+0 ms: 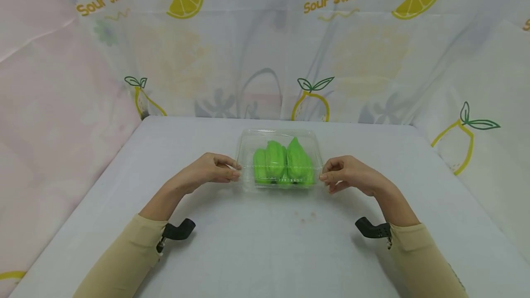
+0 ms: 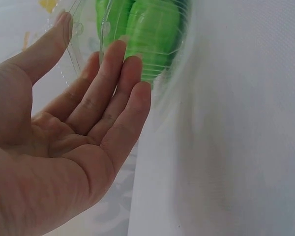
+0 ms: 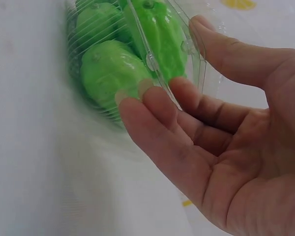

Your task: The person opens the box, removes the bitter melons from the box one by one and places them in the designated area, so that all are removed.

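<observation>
A clear plastic clamshell box point(image 1: 279, 134) lies on the white-covered table, holding several bright green, ribbed, fruit-like pieces point(image 1: 275, 157). My left hand point(image 1: 219, 168) grips the box's left edge, thumb at one rim and fingers against the side. On the opposite edge, my right hand point(image 1: 343, 174) holds the box the same way. In the right wrist view, the thumb point(image 3: 221, 46) is at the lid rim while the fingertips point(image 3: 137, 105) lie along the base. Two rims with small round snaps show slightly apart there, with green pieces point(image 3: 108, 71) behind the ridged plastic.
The white tabletop point(image 1: 269, 243) spreads around the box. Behind it hangs a lemon-printed cloth point(image 1: 265, 49), with more cloth along both sides. Black wrist mounts point(image 1: 179, 230) stick out from the beige sleeves point(image 1: 124, 256).
</observation>
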Demonstrator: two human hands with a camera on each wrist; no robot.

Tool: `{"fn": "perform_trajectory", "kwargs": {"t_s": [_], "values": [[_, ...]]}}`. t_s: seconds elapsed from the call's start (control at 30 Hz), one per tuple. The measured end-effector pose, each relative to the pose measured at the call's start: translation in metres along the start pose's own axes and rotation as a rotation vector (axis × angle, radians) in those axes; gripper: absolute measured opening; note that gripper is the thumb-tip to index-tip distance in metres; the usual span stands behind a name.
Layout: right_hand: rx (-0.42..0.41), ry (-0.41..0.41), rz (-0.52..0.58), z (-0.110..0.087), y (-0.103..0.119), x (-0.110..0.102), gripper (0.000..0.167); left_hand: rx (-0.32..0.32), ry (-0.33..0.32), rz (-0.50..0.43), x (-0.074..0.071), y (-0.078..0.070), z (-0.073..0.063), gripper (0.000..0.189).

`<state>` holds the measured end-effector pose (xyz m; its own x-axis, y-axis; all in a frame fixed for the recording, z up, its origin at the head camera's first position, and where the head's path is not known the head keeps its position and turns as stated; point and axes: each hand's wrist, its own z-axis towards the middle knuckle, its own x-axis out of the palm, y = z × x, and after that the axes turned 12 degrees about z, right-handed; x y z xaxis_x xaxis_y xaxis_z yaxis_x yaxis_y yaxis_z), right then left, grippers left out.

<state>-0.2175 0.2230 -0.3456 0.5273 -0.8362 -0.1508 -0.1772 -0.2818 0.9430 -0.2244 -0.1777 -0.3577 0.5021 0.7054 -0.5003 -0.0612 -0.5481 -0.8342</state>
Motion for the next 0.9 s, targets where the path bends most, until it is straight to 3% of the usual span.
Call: {"fn": "perform_trajectory", "kwargs": {"t_s": [0.33, 0.6, 0.9], "values": [[0.001, -0.073, -0.071, -0.0021, 0.0054, 0.0012, 0.045, 0.004, 0.011, 0.002, -0.001, 0.0005, -0.0004, 0.052], [-0.052, -0.102, 0.009, -0.0021, 0.0069, 0.0018, 0.077, 0.029, 0.05, 0.027, -0.0033, -0.0002, -0.0025, 0.051], [-0.073, -0.092, 0.021, -0.0003, 0.0053, 0.0005, 0.077, 0.035, 0.074, 0.01, -0.0054, 0.0023, -0.0018, 0.048]]}}
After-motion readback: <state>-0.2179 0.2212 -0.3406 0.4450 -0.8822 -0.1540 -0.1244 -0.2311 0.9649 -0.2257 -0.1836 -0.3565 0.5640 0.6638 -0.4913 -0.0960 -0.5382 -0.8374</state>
